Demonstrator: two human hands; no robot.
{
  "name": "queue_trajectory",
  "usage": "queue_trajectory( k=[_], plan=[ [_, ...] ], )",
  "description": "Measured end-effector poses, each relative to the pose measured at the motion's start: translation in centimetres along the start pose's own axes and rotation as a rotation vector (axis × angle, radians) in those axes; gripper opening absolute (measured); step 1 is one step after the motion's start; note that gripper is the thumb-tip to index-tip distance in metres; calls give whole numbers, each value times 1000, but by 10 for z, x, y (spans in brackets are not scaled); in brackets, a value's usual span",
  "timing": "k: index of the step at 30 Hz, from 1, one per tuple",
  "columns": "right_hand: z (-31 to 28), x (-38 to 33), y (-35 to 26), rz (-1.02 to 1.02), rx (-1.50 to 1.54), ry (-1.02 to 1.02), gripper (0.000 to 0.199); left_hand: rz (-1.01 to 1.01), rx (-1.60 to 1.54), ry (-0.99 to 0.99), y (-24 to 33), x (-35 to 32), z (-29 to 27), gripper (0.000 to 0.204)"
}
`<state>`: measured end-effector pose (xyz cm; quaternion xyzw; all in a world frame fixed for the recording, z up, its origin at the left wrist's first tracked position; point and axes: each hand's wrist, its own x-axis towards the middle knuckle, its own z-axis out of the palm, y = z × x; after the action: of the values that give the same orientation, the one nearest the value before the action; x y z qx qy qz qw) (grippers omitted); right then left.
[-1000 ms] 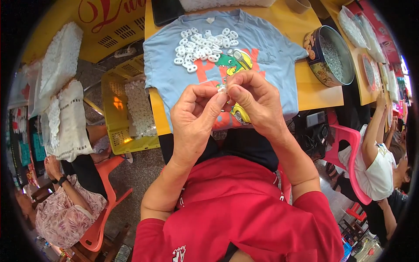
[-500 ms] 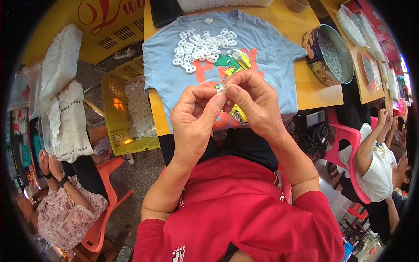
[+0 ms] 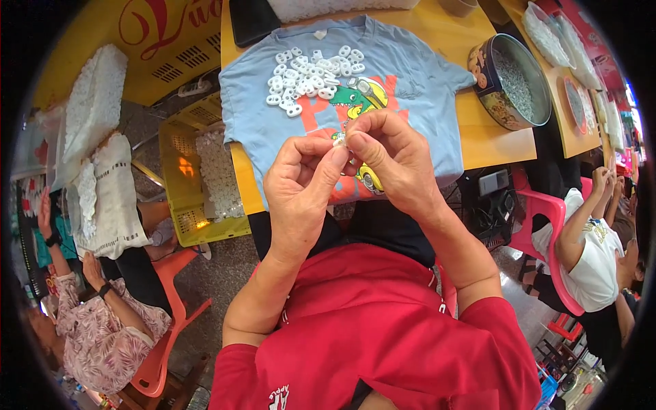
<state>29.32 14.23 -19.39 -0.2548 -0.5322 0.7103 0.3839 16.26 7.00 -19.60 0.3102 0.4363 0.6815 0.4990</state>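
Observation:
My left hand [image 3: 299, 183] and my right hand [image 3: 395, 160] meet over a light blue T-shirt [image 3: 417, 65] spread on the table. Between the tips of both thumbs and forefingers is a small white plastic piece [image 3: 339, 141]. Most of it is covered by the fingers, and whatever else my right fingertips pinch is too small to make out. Beyond my hands lies a loose heap of white plastic pieces with two holes each [image 3: 307, 80], resting on the shirt near its collar. A printed cartoon picture shows on the cloth below the heap.
A round tin [image 3: 484, 85] of small metal parts stands on the yellow table [image 3: 502, 147] at right. A yellow crate [image 3: 183, 212] with white pieces sits at left. A clear bin of white pieces [image 3: 342, 5] is at the far edge. People sit on both sides.
My hands stay together on the small white piece with only slight finger movement. The view shifts a little. At left, a seated person's hands have parted, one raised.

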Motion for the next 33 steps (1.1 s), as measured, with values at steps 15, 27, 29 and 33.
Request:
queue_trajectory(
  k=[15, 27, 29, 33],
  plan=[
    [0, -2, -2, 36, 45, -11, 16, -21, 24, 8, 2, -3, 1, 8],
    [4, -2, 2, 67, 104, 30, 16, 32, 38, 35, -2, -3, 0, 9],
    [4, -2, 1, 56, 82, 40, 16, 43, 81, 38, -1, -4, 1, 9],
    [2, 0, 1, 119, 150, -3, 16, 71, 92, 29, -2, -5, 0, 9]
  ],
)
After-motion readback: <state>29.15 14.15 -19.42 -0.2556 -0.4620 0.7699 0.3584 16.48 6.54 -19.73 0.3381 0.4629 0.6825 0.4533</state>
